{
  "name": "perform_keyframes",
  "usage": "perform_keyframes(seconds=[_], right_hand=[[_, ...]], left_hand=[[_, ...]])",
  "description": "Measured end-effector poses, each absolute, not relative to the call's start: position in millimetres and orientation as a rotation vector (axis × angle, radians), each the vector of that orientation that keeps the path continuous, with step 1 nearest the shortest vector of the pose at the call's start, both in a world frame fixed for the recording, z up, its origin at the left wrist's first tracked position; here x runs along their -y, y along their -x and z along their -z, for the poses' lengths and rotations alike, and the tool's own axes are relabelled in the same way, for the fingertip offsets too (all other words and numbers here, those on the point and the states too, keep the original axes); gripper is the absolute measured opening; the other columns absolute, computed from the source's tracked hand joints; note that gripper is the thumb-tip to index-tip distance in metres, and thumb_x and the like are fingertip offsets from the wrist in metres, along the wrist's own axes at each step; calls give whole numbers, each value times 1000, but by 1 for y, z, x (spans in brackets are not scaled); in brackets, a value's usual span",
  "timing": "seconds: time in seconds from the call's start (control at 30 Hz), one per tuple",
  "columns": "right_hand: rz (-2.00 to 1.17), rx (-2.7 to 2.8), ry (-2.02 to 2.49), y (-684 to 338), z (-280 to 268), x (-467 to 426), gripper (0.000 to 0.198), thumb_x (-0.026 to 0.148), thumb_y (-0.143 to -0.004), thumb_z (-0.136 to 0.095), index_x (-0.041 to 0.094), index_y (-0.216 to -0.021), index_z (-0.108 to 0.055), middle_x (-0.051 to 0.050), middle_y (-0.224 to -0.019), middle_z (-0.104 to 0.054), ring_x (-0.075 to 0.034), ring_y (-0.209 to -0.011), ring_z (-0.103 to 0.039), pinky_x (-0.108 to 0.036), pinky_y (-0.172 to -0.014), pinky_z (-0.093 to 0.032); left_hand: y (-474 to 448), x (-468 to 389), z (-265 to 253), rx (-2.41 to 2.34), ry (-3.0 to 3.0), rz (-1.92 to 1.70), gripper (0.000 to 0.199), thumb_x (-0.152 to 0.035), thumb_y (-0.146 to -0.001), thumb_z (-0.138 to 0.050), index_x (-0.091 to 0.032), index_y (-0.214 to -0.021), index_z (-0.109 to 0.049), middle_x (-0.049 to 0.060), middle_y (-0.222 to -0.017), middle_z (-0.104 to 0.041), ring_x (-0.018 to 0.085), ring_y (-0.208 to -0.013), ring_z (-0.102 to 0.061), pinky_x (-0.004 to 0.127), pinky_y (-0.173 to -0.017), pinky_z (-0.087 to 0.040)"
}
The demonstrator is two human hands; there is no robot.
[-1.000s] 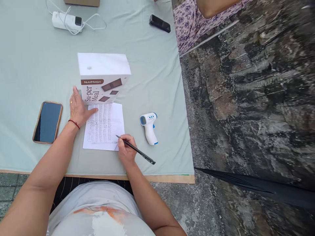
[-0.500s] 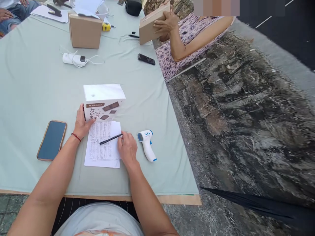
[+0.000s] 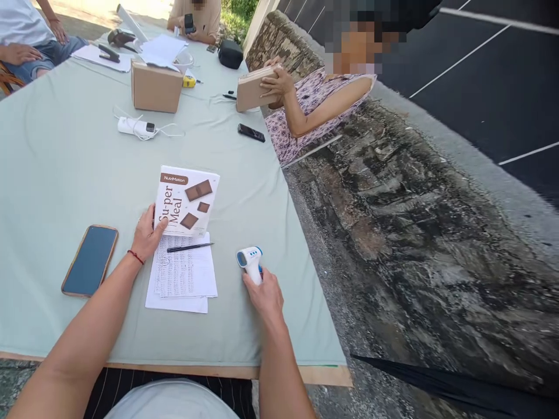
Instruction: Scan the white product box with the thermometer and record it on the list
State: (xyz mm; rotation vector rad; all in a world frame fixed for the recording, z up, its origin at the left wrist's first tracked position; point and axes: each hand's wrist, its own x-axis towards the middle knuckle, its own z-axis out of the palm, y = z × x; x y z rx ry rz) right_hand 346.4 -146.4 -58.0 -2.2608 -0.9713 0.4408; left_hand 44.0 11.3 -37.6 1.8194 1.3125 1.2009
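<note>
White "NutriMotion Su-per Meal" box [image 3: 187, 201] under left hand [image 3: 146, 235] — thermometer [image 3: 251, 263] gripped in right hand [image 3: 264, 294]

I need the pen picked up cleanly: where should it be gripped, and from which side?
Pinch the pen at mid-barrel from straight above. It lies flat and crosswise on the papers, just below the box, so fingers should close across its thin barrel. Neither hand touches it.
</note>
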Motion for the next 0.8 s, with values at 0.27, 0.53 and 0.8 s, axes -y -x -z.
perform_keyframes(seconds=[0.27,0.53,0.8], right_hand=[[-1035,863,1286,-238,21,109,31,50,-76,-62,19,-77,-58,3,-65,-51,-14,-62,-46,-27,-59,-39],[-1318,817,1136,-204,22,83,33,52,-78,-65,20,-78,-57,4,-63,-49,-12,-57,-41,-26,-54,-35],[-1255,847,1160,-198,28,89,36,55,-79,-65,20,-85,-56,4,-67,-48,-12,-60,-42,-26,-57,-37]], left_hand=[[-38,-12,25,-1285,-1913,-1113,60,-61,-95,-41,-19,-138,-47,12,-123,-63,27,-109,-58,45,-97,-46],[-36,-11,29,-1300,-1921,-1081,68,-65,-93,-41,-17,-141,-44,14,-119,-63,28,-107,-58,46,-95,-47],[-36,-9,33,-1241,-1914,-1092,62,-60,-95,-43,-19,-142,-44,14,-134,-58,28,-123,-54,48,-106,-42]])
